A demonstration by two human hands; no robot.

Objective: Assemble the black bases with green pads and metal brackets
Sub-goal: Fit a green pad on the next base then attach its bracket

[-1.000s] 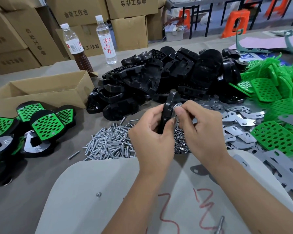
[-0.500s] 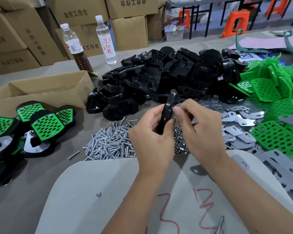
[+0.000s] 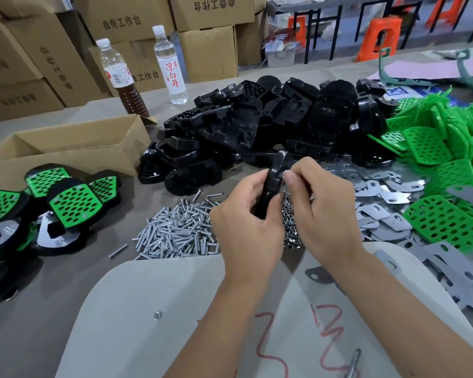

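Note:
My left hand (image 3: pixel 247 216) grips a black base (image 3: pixel 274 175) held on edge above the screw pile. My right hand (image 3: pixel 320 205) has its fingertips curled against the right face of that base; whatever small part they pinch there is hidden. A heap of loose black bases (image 3: pixel 271 124) lies behind. Green pads (image 3: pixel 445 148) are piled at the right. Flat metal brackets (image 3: pixel 385 197) are scattered to the right of my hands. Screws (image 3: pixel 175 230) and small nuts (image 3: pixel 291 227) lie in piles below my hands.
Finished bases with green pads (image 3: pixel 74 203) sit at the left, in front of an open cardboard box (image 3: pixel 66 151). Two bottles (image 3: pixel 172 66) stand at the back, before stacked cartons. A pale board (image 3: pixel 175 309) with red scribbles lies under my forearms.
The fingertips of my right hand have shifted slightly on the base's side, thumb moving up. The base and my left hand stay almost in place.

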